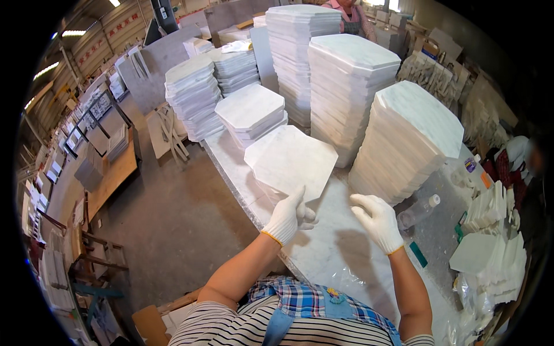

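Note:
My left hand (288, 218), in a white knit glove with an orange cuff, is at the near edge of an octagonal white marble tile (292, 161). Its thumb overlaps the tile's edge in view; whether it touches cannot be told. The other fingers are loosely bent, with nothing seen between them and the thumb. That tile tops a low stack, set askew. My right hand (378, 222), gloved alike, hovers right of it over the marble tabletop (329, 254), thumb and curved fingers apart, holding nothing visible. Just behind it rises a tall tile stack (398, 144).
More tile stacks (346, 98) stand along the table's far side, with a short one (252, 115) behind the askew tile. A clear plastic bottle (418, 211) and a green strip (418, 254) lie at right. Loose tiles (479, 254) crowd the right edge. Another person (353, 17) stands beyond.

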### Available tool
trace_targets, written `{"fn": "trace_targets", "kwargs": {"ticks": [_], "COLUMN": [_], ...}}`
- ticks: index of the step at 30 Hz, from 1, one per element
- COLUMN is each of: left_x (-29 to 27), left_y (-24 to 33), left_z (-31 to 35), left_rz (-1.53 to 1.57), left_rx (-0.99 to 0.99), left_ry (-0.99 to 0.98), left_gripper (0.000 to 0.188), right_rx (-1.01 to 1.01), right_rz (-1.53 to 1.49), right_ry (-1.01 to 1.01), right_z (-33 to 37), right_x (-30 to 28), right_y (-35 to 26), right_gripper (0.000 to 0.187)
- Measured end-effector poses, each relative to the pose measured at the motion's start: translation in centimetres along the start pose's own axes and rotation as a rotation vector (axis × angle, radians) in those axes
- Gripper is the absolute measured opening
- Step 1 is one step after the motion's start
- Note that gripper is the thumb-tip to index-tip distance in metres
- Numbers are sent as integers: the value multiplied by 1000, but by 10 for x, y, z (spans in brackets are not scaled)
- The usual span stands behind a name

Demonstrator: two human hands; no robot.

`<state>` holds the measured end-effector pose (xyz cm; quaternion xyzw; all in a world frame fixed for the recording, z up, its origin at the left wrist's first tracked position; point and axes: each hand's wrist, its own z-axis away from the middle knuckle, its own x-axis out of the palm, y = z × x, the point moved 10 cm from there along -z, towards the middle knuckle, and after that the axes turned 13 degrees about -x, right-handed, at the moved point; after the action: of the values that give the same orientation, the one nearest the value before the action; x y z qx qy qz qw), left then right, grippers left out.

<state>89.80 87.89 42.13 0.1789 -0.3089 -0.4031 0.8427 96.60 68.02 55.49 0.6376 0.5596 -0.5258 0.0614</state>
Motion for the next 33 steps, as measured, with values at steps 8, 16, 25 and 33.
{"fn": "trace_targets", "kwargs": {"ticks": [8,16,25,33], "left_x": [0,23,11,36], "left_y": [-15,1,-32,-49], "left_z": [-35,-48,51,95], "left_rz": [56,258,-302,-414], "left_rx": [-36,205,305,214], "left_ry": [-211,-433,-409,-441], "left_gripper": [70,50,44,40], "right_rx": [80,121,-30,71], "right_rz": [-140,-195,338,118], "right_ry": [-39,28,262,399], "right_z": [3,8,3,6], "right_x": [33,32,-26,-57], "right_y": [7,1,-37,-62], "right_gripper": [28,31,80,73]}}
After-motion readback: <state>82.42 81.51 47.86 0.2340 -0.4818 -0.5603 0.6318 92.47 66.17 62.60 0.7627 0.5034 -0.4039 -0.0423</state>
